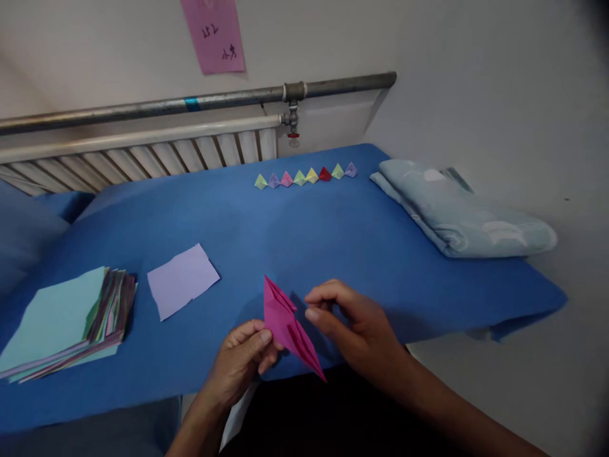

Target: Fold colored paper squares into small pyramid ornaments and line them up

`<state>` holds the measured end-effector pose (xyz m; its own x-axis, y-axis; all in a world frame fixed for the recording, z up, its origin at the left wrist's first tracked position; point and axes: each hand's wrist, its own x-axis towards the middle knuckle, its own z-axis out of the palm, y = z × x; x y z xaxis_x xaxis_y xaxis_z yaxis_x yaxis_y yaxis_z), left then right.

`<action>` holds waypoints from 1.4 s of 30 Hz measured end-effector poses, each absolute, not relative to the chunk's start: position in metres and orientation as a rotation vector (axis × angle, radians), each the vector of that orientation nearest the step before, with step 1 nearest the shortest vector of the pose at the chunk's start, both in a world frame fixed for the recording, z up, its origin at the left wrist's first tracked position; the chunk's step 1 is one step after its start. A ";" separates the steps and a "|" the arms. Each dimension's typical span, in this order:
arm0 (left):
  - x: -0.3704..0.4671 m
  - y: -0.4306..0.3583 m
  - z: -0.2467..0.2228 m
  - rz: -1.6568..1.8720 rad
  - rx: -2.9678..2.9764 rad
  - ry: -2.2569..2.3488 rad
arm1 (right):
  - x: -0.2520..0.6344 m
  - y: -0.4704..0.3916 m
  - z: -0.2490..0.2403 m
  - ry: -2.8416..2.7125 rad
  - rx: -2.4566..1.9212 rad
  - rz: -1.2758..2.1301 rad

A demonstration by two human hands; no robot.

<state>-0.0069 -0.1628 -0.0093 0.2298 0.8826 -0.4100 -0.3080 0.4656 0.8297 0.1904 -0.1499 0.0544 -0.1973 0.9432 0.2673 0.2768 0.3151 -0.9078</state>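
Observation:
A bright pink folded paper piece (285, 324), pointed at both ends with layered flaps along its right side, is pinched at its left edge by my left hand (250, 349). The thumb lies on top and the fingers curl beneath. Just right of the paper, my right hand (359, 327) hovers apart from it. Its fingers are bent, with a small gap between thumb and index finger and nothing visible between them. Left of my hands, a short stack of lilac paper sheets (183, 279) rests on the blue cloth (247, 235).
A thick pile of coloured paper (61, 317) sits at the left. Several small folded paper pieces (299, 178) form a row at the back. A folded light-blue blanket (466, 209) lies at right. Behind are a radiator (166, 155) and a metal pipe (228, 100).

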 end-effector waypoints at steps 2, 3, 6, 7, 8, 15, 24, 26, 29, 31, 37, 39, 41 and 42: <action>-0.007 -0.164 -0.010 0.918 0.683 1.006 | 0.188 -0.150 0.056 -1.693 -1.106 0.940; -0.008 -0.164 -0.010 0.914 0.690 0.998 | 0.186 -0.149 0.056 -1.699 -1.104 0.956; -0.010 -0.165 -0.012 0.895 0.716 0.973 | 0.180 -0.147 0.056 -1.680 -1.141 1.019; -0.010 -0.165 -0.013 0.889 0.720 0.966 | 0.179 -0.146 0.056 -1.660 -1.163 1.052; -0.011 -0.165 -0.014 0.883 0.723 0.959 | 0.177 -0.145 0.056 -1.637 -1.184 1.091; -0.012 -0.165 -0.015 0.823 0.752 0.939 | 0.174 -0.140 0.050 -1.511 -1.168 1.381; -0.008 -0.152 -0.009 0.759 0.828 1.029 | 0.173 -0.134 0.031 -1.506 -1.246 1.585; -0.005 -0.148 -0.005 0.797 0.851 1.045 | 0.172 -0.131 0.026 -1.591 -1.303 1.403; -0.001 -0.144 0.004 0.850 0.940 1.063 | 0.170 -0.128 0.019 -1.739 -1.348 1.071; 0.003 -0.144 0.010 0.873 0.999 1.095 | 0.169 -0.126 0.016 -1.815 -1.330 0.876; 0.015 -0.148 0.014 0.894 1.204 1.216 | 0.166 -0.124 0.008 -1.910 -1.239 0.676; 0.018 -0.150 0.014 0.896 1.325 1.330 | 0.166 -0.125 0.008 -1.933 -1.214 0.664; 0.019 -0.152 0.015 0.876 1.441 1.451 | 0.165 -0.125 0.007 -1.955 -1.206 0.639; 0.020 -0.152 0.015 0.865 1.490 1.500 | 0.165 -0.125 0.007 -1.963 -1.208 0.621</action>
<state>0.0201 -0.1522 0.0149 0.0492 0.9949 -0.0877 0.4220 0.0589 0.9047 0.1650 -0.1254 0.0070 -0.2857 0.8976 0.3358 0.5413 0.4403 -0.7163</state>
